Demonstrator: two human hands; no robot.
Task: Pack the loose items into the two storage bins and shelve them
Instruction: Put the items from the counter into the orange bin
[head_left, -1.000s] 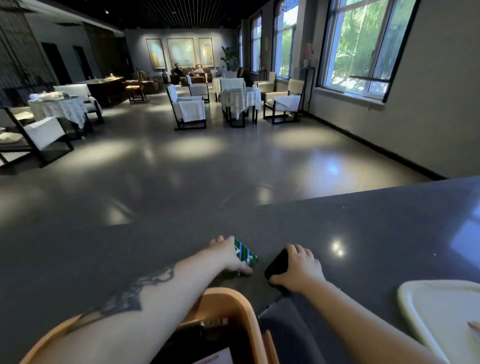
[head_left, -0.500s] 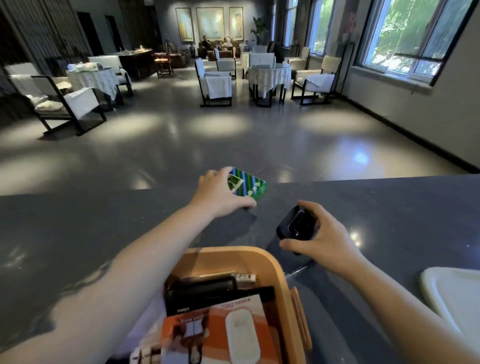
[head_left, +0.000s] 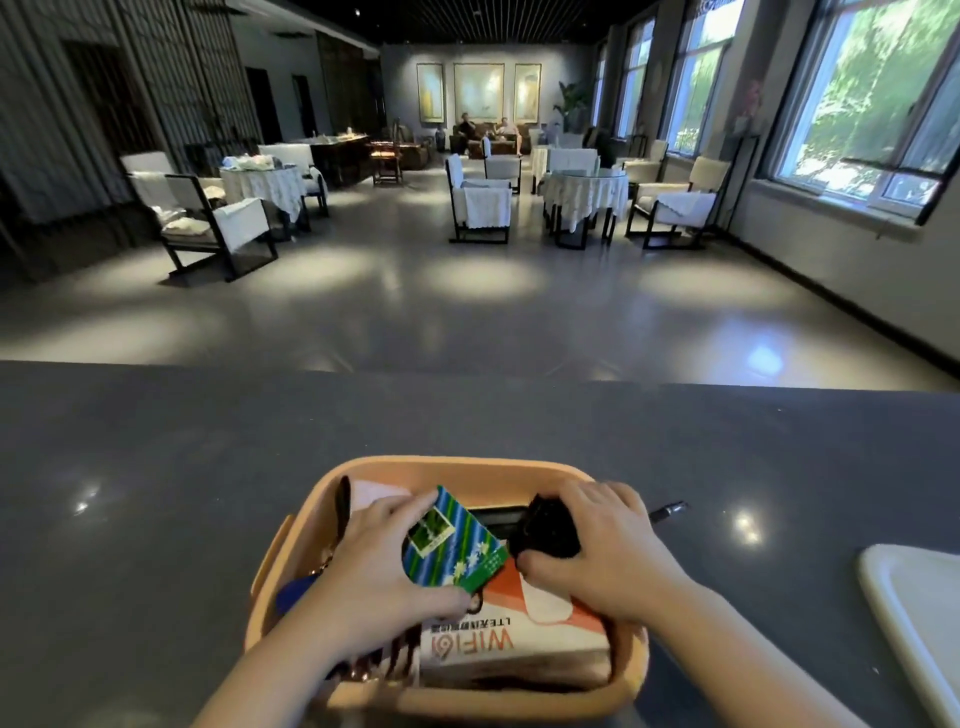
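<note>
Item, orange bin (head_left: 457, 467): both hands are now arriving over it from the counter (head_left: 156, 467). Left hand (head_left: 374, 566) is pinching the striped green card (head_left: 452, 551); right hand (head_left: 608, 545) is clutching a small black device (head_left: 545, 530), both above the WIFI box (head_left: 519, 634). Two more items are nearly packed (the bin is looking crowded). A pen (head_left: 667, 511) is lying beside the right rim; the white bin (head_left: 914, 613) is waiting well apart.

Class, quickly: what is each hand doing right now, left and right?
Left hand: grips the green-and-blue striped card packet, over the orange plastic bin.
Right hand: grips the small black device, over the same bin.
</note>
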